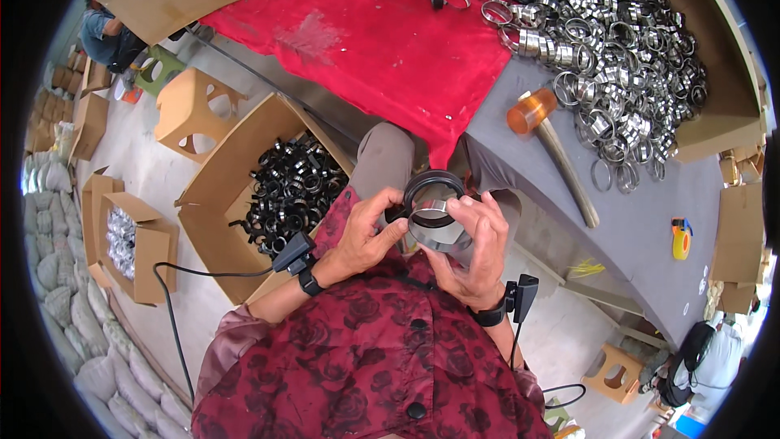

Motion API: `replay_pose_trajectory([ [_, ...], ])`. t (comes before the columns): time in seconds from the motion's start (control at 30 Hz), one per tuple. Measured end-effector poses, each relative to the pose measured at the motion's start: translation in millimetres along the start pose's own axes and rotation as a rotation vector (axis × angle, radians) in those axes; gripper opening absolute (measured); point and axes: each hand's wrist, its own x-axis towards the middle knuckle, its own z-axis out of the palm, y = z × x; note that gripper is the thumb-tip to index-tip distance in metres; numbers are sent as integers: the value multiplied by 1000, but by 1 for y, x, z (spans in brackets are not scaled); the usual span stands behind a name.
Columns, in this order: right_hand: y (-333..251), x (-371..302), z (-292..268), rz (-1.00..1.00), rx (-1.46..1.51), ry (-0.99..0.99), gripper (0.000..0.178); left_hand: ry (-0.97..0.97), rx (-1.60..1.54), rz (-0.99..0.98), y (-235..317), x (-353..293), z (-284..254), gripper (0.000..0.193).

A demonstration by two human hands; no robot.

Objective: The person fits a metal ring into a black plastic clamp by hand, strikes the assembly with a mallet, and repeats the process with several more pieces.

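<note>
A shiny silver metal band ring (436, 226) and a black round plastic ring (433, 187) are held together above the lap, the left hand (367, 232) clasped on the black ring's left side and the right hand (479, 248) wrapped around the silver ring. Just beyond, an open cardboard box of black rings (288, 187) is seen on the floor to the left. Farther off, an orange-headed mallet (546, 134) lies on the grey table (650, 228) beside a heap of silver metal rings (617, 41)

Box of rings (292, 187) left of hands; ring pile (617, 57) on table (650, 219) right; mallet (552, 142) beside pile
</note>
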Motion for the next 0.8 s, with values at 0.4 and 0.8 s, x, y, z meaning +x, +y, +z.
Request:
replay_pose_trajectory([
  [0.4, -5, 4, 3, 196, -7, -5, 99, -91, -138, -113, 3, -2, 6, 35],
  [0.8, -1, 0, 14, 152, -94, 40, 95, -132, -282, -154, -8, -8, 13, 32],
])
